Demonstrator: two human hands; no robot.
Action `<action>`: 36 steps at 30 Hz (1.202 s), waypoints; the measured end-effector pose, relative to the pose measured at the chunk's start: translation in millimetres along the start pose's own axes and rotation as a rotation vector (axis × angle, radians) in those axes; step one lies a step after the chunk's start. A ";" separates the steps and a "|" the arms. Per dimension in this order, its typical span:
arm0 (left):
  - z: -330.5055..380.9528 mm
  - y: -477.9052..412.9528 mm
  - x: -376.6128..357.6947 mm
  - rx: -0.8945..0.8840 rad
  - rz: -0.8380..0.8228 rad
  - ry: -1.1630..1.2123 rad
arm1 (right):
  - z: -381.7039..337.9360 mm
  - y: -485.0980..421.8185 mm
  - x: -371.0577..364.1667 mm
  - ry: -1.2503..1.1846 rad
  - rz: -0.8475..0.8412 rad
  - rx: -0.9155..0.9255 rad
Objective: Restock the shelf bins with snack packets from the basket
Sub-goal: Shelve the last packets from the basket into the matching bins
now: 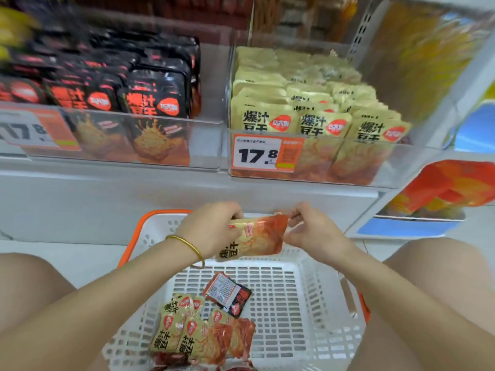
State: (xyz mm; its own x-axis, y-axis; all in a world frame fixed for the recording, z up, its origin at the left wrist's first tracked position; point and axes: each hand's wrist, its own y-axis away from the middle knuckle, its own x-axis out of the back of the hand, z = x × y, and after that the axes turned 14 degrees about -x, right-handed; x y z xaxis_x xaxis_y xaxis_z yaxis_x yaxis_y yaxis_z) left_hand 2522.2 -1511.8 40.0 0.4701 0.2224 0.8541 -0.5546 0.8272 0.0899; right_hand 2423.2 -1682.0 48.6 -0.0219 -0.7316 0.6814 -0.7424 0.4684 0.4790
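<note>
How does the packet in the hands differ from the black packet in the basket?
The held packet is yellow and orange; the black packet is black and red. The left hand and right hand pinch the held packet above the basket; the black packet lies on its floor. The held packet shows large characters, the black packet a fine-print label. Both are flat snack packets.

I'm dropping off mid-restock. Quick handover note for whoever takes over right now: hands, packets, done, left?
Left hand and right hand both pinch one yellow snack packet above the white slotted plastic basket.
Done: clear right shelf bin looks well stocked with shelved yellow packets; clear left shelf bin holds shelved black packets.
Left: shelve the held packet, then the loose yellow packets and one black packet lying in the basket.
</note>
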 end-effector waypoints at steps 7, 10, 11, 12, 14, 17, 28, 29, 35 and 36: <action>76.3 -9.4 81.2 -0.395 0.330 -0.117 | -41.4 32.1 47.2 0.074 0.320 0.547; 96.0 -20.0 114.1 -0.404 0.496 -0.016 | -51.8 32.5 83.6 -0.312 0.360 0.518; 100.0 -25.7 122.6 -0.399 0.519 -0.014 | -54.5 33.2 95.2 -0.407 0.379 0.521; 104.4 -31.9 129.4 -0.409 0.545 -0.011 | -57.4 33.7 105.1 -0.461 0.407 0.540; 114.4 -44.5 138.2 -0.445 0.616 -0.020 | -63.1 32.0 118.9 -0.505 0.469 0.590; 126.1 -61.2 138.9 -0.478 0.676 -0.073 | -63.5 21.5 128.8 -0.524 0.559 0.602; 114.3 -81.0 115.4 -0.376 0.567 -0.334 | -55.7 4.3 139.0 -0.261 0.784 0.691; 112.6 -82.7 113.5 -0.371 0.579 -0.325 | -55.7 2.0 139.3 -0.193 0.803 0.682; 99.2 -86.7 101.0 -0.289 0.609 -0.441 | -56.2 -11.0 136.6 0.110 0.851 0.647; 96.8 -86.0 98.4 -0.281 0.570 -0.464 | -55.9 -12.7 134.8 0.156 0.862 0.630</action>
State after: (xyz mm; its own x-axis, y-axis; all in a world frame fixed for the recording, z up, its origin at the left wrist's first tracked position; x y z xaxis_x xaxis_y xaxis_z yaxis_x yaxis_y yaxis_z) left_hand 2549.8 -1611.0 166.0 -0.2043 0.4647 0.8616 -0.4005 0.7634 -0.5067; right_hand 2467.1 -1758.8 165.4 -0.6495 -0.1852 0.7375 -0.7299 0.4238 -0.5363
